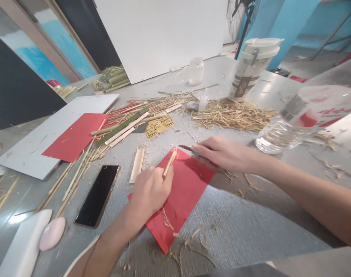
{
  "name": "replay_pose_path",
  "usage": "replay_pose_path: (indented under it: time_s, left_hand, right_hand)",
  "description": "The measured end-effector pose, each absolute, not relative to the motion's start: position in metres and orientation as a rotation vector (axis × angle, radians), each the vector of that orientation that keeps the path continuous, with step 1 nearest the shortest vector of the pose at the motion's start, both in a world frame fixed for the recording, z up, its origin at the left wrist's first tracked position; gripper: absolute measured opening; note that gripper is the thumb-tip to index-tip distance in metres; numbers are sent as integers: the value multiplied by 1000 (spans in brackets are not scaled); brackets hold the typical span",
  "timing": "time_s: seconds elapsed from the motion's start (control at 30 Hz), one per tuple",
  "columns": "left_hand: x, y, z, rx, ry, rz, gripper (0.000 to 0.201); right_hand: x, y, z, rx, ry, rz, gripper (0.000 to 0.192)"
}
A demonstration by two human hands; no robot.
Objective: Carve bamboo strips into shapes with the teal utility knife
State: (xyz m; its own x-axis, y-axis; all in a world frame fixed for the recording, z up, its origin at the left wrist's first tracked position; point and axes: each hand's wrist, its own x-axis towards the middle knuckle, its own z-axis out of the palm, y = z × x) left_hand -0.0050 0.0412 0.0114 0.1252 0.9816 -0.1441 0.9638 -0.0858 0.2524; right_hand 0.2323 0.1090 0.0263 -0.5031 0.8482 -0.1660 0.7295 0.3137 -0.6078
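My left hand (pixel 154 188) is closed around a short pale bamboo strip (pixel 170 162), whose end points up and away from me. It rests over a red paper sheet (pixel 181 184) that lies on the table. My right hand (pixel 214 154) is wrapped round the green handle of a knife (pixel 187 147). The knife's thin dark blade points left, just right of the strip's tip. Whether blade and strip touch, I cannot tell. Left of the strip lies a flat piece of split bamboo (pixel 137 165). Thin shavings (pixel 166 219) are scattered on the red sheet.
A black phone (pixel 97 195) lies to the left, near a pink oval object (pixel 52 233). Cut bamboo sticks (pixel 126 127) and a straw pile (pixel 236 114) are farther back. A paper cup (pixel 249 71) and a clear plastic bottle (pixel 291 119) stand at the right.
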Motion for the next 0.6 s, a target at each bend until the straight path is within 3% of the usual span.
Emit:
replay_pose_path:
  time_s: [0.17,0.37,0.47,0.6]
  left_hand:
    - [-10,40,11,1944,1565,423,58]
    - [-11,38,8,1677,1160,692,49]
    - [-12,40,10,1672,1175,791,39]
    - [-14,42,10,1779,1251,792,43]
  right_hand:
    - [229,106,26,-1362,-2147,1027,44]
    - [226,102,21,-1167,-1809,1413,18]
    - [226,103,19,-1138,-1766,1444,15]
    - [225,104,17,-1161,-1894,1305,18]
